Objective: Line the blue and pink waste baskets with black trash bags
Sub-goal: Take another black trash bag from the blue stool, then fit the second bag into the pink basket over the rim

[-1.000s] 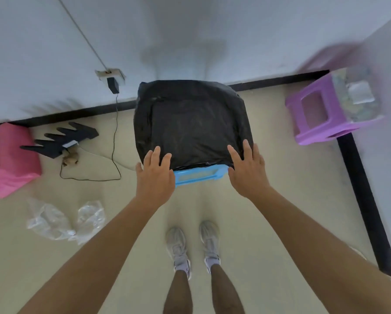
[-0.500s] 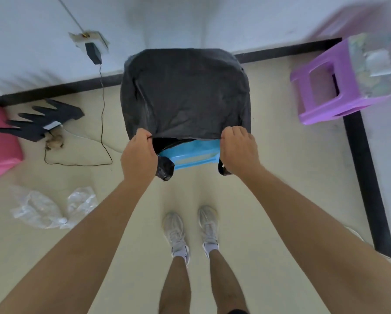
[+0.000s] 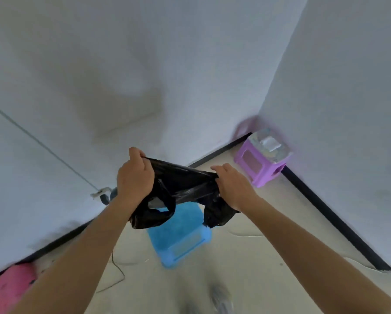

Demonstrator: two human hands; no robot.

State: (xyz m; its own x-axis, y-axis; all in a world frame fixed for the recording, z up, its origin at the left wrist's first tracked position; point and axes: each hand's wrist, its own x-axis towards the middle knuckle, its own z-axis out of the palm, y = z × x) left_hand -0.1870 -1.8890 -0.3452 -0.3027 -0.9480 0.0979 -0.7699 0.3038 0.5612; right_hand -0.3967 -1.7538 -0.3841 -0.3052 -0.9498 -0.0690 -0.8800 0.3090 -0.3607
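Pale walls fill the top half of the frame, meeting in a corner upper right; beige floor (image 3: 269, 257) below, dark skirting along the wall base. Frame is motion-blurred.

Black trash bag (image 3: 185, 184) sits centre frame, held up in the air, stretched between 2 hands. Left hand (image 3: 134, 177) is closed in a fist around the bag's left edge, right hand (image 3: 232, 183) likewise closed on the right edge, thumb on top. 2 loose ends of the bag hang down under the fists. Bag hangs clear above the basket, not touching it as far as the blur lets me tell.

Blue waste basket (image 3: 181, 234) stands on the floor just below the bag, lower centre, no bag on its rim. Pink waste basket (image 3: 10, 288) in the lower left corner, partly cut off, well apart from the blue one; whether it is lined, cannot tell.

Further out: purple stool (image 3: 261, 162) at right against the corner, something shiny on top. Thin black cable (image 3: 119, 275) on the floor left of the blue basket.

Step, as I judge it: opening the bag mouth before fitting it to the blue basket. Next move calls for spreading the mouth wide, lowering it into the basket and folding the edge over the rim all round. Pink basket likely after that.
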